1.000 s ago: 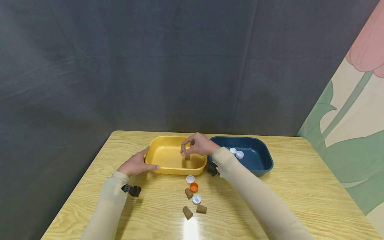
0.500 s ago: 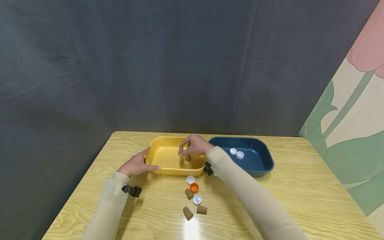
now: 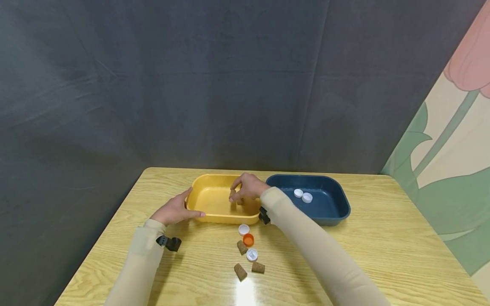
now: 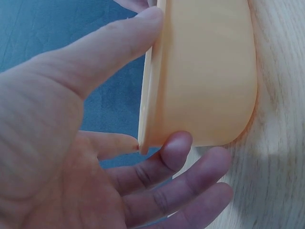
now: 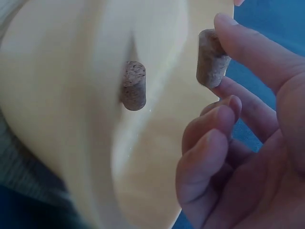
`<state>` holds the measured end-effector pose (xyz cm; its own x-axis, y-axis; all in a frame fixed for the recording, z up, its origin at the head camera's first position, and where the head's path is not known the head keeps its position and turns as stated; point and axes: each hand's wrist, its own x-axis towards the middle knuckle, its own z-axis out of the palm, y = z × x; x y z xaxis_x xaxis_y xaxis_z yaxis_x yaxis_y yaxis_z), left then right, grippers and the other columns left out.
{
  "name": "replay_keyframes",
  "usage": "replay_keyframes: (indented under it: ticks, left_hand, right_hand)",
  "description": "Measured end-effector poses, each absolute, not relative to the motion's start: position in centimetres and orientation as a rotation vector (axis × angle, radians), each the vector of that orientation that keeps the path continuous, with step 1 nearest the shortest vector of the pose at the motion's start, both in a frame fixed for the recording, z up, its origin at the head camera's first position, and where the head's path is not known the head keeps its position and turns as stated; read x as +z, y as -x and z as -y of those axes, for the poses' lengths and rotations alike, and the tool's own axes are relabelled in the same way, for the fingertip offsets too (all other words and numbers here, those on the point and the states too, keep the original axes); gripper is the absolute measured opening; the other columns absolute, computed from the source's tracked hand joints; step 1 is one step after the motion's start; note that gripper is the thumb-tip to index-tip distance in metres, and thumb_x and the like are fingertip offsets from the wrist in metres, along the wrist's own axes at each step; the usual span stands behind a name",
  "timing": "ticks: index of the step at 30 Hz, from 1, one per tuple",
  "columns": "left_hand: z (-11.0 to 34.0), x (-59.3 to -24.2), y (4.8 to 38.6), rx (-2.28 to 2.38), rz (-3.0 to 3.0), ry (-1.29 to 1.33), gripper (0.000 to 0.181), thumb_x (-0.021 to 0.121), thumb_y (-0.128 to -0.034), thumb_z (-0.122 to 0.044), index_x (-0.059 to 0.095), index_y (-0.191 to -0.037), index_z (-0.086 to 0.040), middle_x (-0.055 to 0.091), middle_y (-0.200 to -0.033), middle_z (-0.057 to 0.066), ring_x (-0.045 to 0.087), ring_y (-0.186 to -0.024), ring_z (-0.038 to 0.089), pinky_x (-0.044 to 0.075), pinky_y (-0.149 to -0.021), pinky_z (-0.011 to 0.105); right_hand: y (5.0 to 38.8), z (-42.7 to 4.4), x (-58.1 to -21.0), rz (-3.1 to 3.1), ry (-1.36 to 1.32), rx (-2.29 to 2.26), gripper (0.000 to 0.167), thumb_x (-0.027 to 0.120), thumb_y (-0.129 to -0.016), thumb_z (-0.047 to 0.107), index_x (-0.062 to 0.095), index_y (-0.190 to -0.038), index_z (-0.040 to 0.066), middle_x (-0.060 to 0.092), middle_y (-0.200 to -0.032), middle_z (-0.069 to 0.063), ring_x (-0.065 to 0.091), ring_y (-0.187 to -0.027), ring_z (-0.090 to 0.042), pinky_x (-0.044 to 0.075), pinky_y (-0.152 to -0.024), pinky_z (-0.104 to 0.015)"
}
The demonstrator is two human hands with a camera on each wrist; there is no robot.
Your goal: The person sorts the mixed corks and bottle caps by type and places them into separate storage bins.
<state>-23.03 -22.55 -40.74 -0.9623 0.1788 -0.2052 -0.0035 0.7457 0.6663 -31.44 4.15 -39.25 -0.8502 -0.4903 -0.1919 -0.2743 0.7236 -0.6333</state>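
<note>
Dark curtain behind a wood-grain table; flower-painted wall toward 2 o'clock.

Left hand: fingers spread and relaxed, thumb and fingertips touching the yellow tray at its 8 o'clock end.

Loose at that tray's 5 o'clock, on the table: three corks, an upper white cap, an orange cap, a lower white cap with an inner mark too small to read.

Right hand: hides part of the tray's 2 o'clock rim; thumb and index finger pinch the held cork, brown, speckled, tapered, inside the tray's outline. Second cork in the tray, toward 4 o'clock.

Blue tray, at 3 o'clock: two white caps inside; right sleeve crosses its 8 o'clock corner.
</note>
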Motion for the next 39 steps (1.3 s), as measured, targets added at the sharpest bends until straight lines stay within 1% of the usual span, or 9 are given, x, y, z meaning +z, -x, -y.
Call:
replay_keyframes:
  ticks: [2,5,9,17,23,29,32,34,39]
  left_hand:
    - [22.6,-40.8,23.1,1.029,-2.688,-0.141,0.113,0.081,-0.0828,-0.045,0.012,-0.159,0.001,0.031,-0.156,0.029,0.043,-0.137,0.043,0.038,-0.108,0.058]
    - [22.5,-40.7,23.1,1.029,-2.686,-0.144,0.114,0.081,-0.0824,-0.046,0.011,-0.159,0.001,0.032,-0.156,0.029,0.044,-0.136,0.042,0.039,-0.108,0.057]
    - [22.5,-40.7,23.1,1.028,-2.685,-0.148,0.115,0.081,-0.0818,-0.048,0.011,-0.160,0.001,0.034,-0.155,0.029,0.049,-0.131,0.039,0.041,-0.106,0.056]
    - [22.5,-40.6,23.1,1.036,-2.674,-0.157,0.117,0.081,-0.0806,-0.050,0.011,-0.159,0.001,0.032,-0.156,0.028,0.045,-0.136,0.041,0.039,-0.107,0.056]
    - [22.6,-40.6,23.0,1.036,-2.668,-0.164,0.118,0.081,-0.0806,-0.050,0.010,-0.159,0.001,0.033,-0.156,0.029,0.047,-0.134,0.040,0.041,-0.106,0.056]
    - [22.6,-40.5,22.9,1.051,-2.663,-0.175,0.116,0.081,-0.0820,-0.047,0.009,-0.159,0.001,0.037,-0.153,0.029,0.054,-0.123,0.035,0.045,-0.102,0.052]
    - [22.5,-40.4,22.9,1.057,-2.662,-0.183,0.116,0.081,-0.0821,-0.046,0.009,-0.159,0.002,0.034,-0.155,0.029,0.051,-0.129,0.038,0.043,-0.104,0.054]
    - [22.5,-40.4,22.9,1.056,-2.661,-0.186,0.116,0.081,-0.0822,-0.046,0.009,-0.159,0.002,0.032,-0.156,0.029,0.049,-0.131,0.039,0.042,-0.105,0.055]
    - [22.5,-40.5,22.9,1.051,-2.659,-0.188,0.116,0.080,-0.0828,-0.046,0.008,-0.159,0.002,0.032,-0.156,0.030,0.051,-0.129,0.039,0.043,-0.104,0.055]
  right_hand:
    - [31.3,-4.2,-39.2,-2.592,0.606,-0.851,0.045,0.085,-0.081,0.027,0.073,-0.120,0.009,0.065,-0.122,-0.008,0.055,-0.080,-0.018,0.047,-0.065,-0.027]
    - [31.3,-4.3,-39.1,-2.605,0.616,-0.824,0.047,0.085,-0.081,0.029,0.072,-0.122,0.008,0.065,-0.125,-0.008,0.058,-0.093,-0.019,0.051,-0.077,-0.030]
    - [31.3,-4.4,-39.2,-2.618,0.620,-0.806,0.048,0.085,-0.082,0.031,0.072,-0.122,0.009,0.065,-0.128,-0.008,0.062,-0.094,-0.017,0.052,-0.082,-0.031]
    - [31.0,-5.0,-39.2,-2.599,0.618,-0.843,0.048,0.084,-0.083,0.029,0.071,-0.124,0.008,0.069,-0.100,-0.003,0.057,-0.076,-0.015,0.046,-0.063,-0.027]
    - [30.0,-6.0,-38.6,-2.604,0.675,-0.885,0.045,0.084,-0.082,0.032,0.074,-0.121,0.011,0.064,-0.096,-0.002,0.055,-0.080,-0.018,0.044,-0.064,-0.028]
    - [28.2,-7.6,-38.4,-2.563,0.789,-0.977,0.042,0.083,-0.083,0.033,0.075,-0.119,0.015,0.060,-0.078,-0.002,0.049,-0.064,-0.015,0.038,-0.056,-0.026]
    - [26.9,-8.5,-38.4,-2.553,0.849,-1.005,0.042,0.083,-0.083,0.033,0.074,-0.120,0.016,0.059,-0.073,-0.002,0.046,-0.059,-0.012,0.036,-0.054,-0.026]
    - [26.1,-9.0,-38.5,-2.543,0.892,-1.028,0.042,0.083,-0.083,0.033,0.074,-0.120,0.016,0.062,-0.076,0.000,0.046,-0.059,-0.011,0.036,-0.055,-0.025]
    - [24.0,-10.0,-39.3,-2.501,0.951,-1.074,0.042,0.084,-0.083,0.030,0.074,-0.119,0.013,0.059,-0.072,0.003,0.045,-0.059,-0.009,0.035,-0.055,-0.024]
